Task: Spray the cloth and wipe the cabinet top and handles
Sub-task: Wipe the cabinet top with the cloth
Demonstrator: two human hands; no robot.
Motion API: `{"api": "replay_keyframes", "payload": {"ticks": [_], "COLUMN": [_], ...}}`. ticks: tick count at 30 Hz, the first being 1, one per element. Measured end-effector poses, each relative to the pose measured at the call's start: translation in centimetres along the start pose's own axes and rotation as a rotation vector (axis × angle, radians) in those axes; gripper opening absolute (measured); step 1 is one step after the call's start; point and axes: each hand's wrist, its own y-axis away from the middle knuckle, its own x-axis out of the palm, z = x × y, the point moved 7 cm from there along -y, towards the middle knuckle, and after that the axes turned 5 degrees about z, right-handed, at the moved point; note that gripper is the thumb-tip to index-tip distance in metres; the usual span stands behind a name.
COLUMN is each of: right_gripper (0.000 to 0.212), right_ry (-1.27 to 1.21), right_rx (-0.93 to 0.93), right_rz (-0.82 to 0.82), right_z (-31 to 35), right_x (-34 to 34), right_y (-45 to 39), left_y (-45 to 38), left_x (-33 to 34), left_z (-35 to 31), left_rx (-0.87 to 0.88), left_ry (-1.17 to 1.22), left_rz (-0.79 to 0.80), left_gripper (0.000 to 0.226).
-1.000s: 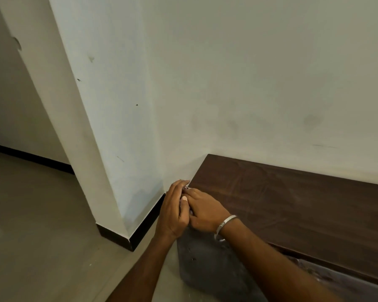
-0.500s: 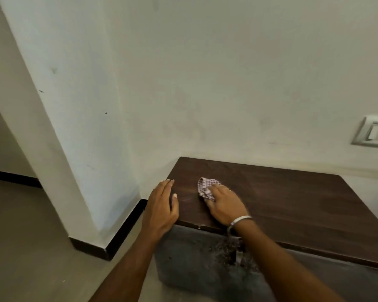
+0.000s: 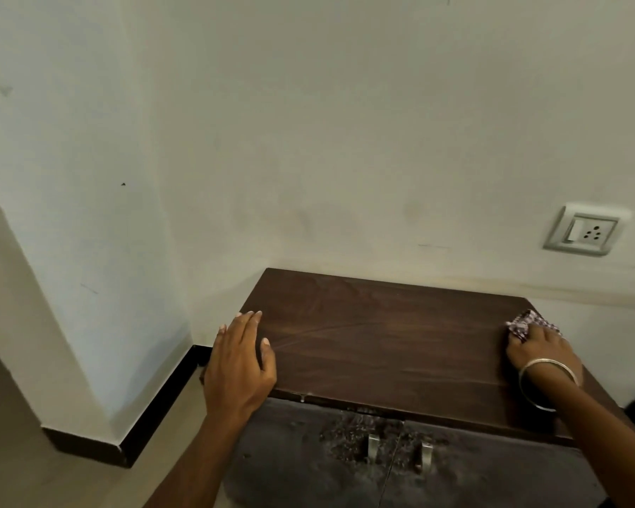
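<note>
A low cabinet with a dark brown wooden top [image 3: 389,342] stands against the white wall. My right hand [image 3: 539,352], with a metal bangle on the wrist, presses a small checked cloth [image 3: 525,322] onto the top's far right end. My left hand [image 3: 241,364] lies flat on the top's front left corner, fingers spread, holding nothing. Two metal handles [image 3: 374,446] [image 3: 426,454] sit on the dusty, scuffed doors below the front edge. No spray bottle is in view.
A wall socket with a switch [image 3: 583,231] sits on the wall above the cabinet's right end. A white pillar with a black skirting [image 3: 154,408] juts out at the left. Beige floor [image 3: 22,463] lies to the left.
My right hand has slid the cloth from the top's left end across to its right end. My left hand stayed on the left corner. The view has swung right, showing the handles.
</note>
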Motion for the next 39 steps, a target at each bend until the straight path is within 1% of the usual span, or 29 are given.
{"api": "replay_keyframes", "payload": {"ticks": [3,7,12,14,16,19,22,25,30,34,36,39], "right_gripper": [0.059,0.063,0.064,0.063,0.062,0.061,0.061,0.061,0.061,0.062,0.062,0.061], "right_ry": [0.001,0.017,0.015,0.029,0.018,0.0,-0.02,-0.01,0.015,0.025,0.029,0.047], "right_rx": [-0.091,-0.382,-0.674,-0.783,-0.844,-0.853,-0.756,-0.638,-0.39,-0.172,-0.115,-0.089], "right_rz": [0.027,0.103,0.243,0.289,0.32,0.345,0.315,0.277,0.176,0.12,0.119,0.11], "right_z": [6.2,20.3,36.3,39.9,41.3,40.3,36.2,29.5,14.5,2.8,-0.3,-0.7], "right_x": [1.5,6.3,12.2,13.3,13.7,13.1,11.3,9.1,4.1,0.6,-0.3,-0.2], "right_y": [0.5,2.3,8.3,10.9,11.8,11.1,8.1,4.2,-2.4,-5.5,-5.8,-5.3], "left_y": [0.0,0.0,0.0,0.0,0.0,0.0,0.0,-0.1,-0.6,-1.2,-1.3,-1.3], "left_x": [-0.2,-0.4,-0.8,-0.8,-0.7,-0.7,-0.9,-0.9,-0.7,0.1,0.6,0.9], "left_z": [0.0,-0.1,-0.3,-0.4,-0.4,-0.4,-0.6,-0.7,-0.6,0.2,0.9,1.3], "left_rx": [0.006,0.002,0.01,0.004,0.001,-0.004,-0.006,-0.005,-0.016,-0.014,-0.009,-0.007], "left_ry": [-0.001,0.009,0.015,0.015,0.018,0.022,0.036,0.039,0.028,-0.001,-0.013,0.03], "left_rz": [-0.017,-0.025,-0.033,-0.038,-0.032,-0.019,-0.014,-0.009,-0.002,-0.005,-0.005,-0.016], "left_gripper": [0.053,0.056,0.057,0.058,0.059,0.06,0.06,0.061,0.064,0.064,0.064,0.063]}}
